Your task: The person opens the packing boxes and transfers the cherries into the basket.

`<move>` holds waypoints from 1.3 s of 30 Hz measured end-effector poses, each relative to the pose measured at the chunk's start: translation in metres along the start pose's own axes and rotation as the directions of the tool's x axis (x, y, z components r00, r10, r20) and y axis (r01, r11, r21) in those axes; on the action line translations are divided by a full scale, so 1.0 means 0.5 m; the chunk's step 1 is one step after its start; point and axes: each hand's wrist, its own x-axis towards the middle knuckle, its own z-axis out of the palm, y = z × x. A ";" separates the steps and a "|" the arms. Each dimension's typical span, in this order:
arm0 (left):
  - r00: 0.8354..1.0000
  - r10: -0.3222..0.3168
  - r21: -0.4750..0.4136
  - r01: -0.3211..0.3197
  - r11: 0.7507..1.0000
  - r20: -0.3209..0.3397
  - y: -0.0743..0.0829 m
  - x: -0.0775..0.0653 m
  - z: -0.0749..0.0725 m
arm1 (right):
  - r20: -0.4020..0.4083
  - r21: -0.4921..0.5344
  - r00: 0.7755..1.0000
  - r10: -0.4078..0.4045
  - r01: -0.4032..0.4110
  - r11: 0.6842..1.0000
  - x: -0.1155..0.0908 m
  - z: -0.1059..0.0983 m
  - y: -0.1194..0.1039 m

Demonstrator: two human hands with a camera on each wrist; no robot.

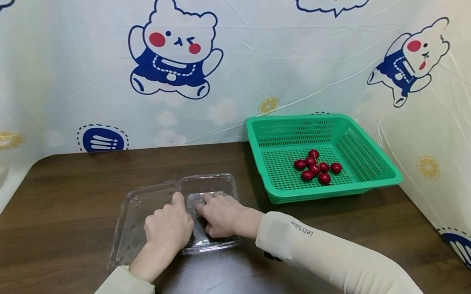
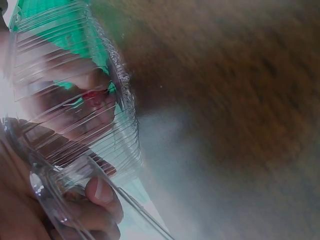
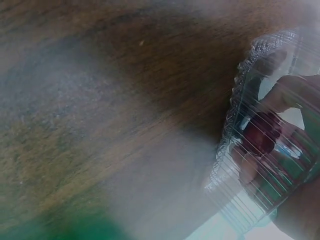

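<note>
A clear plastic clamshell box [image 1: 206, 177] lies opened out on the table, its flat lid [image 1: 133, 225] folded out to the left. My left hand [image 1: 168, 226] grips the box where lid and tray meet; its curled fingers [image 2: 102, 197] show through the plastic in the left wrist view. Inside the tray, my right hand [image 1: 223, 215] reaches down with fingers bent. Through the ribbed wall, the right wrist view shows a dark red cherry [image 3: 260, 135] pinched in those fingers. From the head camera, the hand hides that cherry.
To the right stands a green plastic basket [image 1: 334, 188] with several red cherries [image 1: 314, 170] on its perforated floor. Brown wooden table [image 1: 54, 223] lies under everything. A printed cloth [image 1: 80, 62] hangs behind the table and along its sides.
</note>
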 end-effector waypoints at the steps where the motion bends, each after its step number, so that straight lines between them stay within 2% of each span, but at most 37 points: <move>1: 1.000 -0.001 0.001 0.001 1.000 0.000 0.000 0.000 0.000 | -0.007 -0.003 1.000 -0.004 0.004 1.000 -0.001 0.001 0.000; 8: 1.000 -0.002 0.004 0.002 1.000 0.005 0.000 0.000 0.000 | 0.008 -0.009 1.000 -0.016 0.016 1.000 0.001 -0.003 0.000; 20: 1.000 0.003 -0.003 -0.003 1.000 -0.003 -0.001 -0.001 -0.001 | 0.034 -0.005 0.999 -0.009 0.009 1.000 0.002 -0.042 0.014; 32: 1.000 0.001 0.004 -0.001 1.000 0.012 0.000 -0.001 -0.002 | -0.006 0.023 0.999 -0.034 0.034 0.999 -0.005 -0.064 0.032; 39: 1.000 0.002 0.002 -0.002 1.000 0.002 0.001 -0.002 -0.001 | -0.069 0.033 0.997 -0.036 0.039 0.999 -0.013 -0.087 0.046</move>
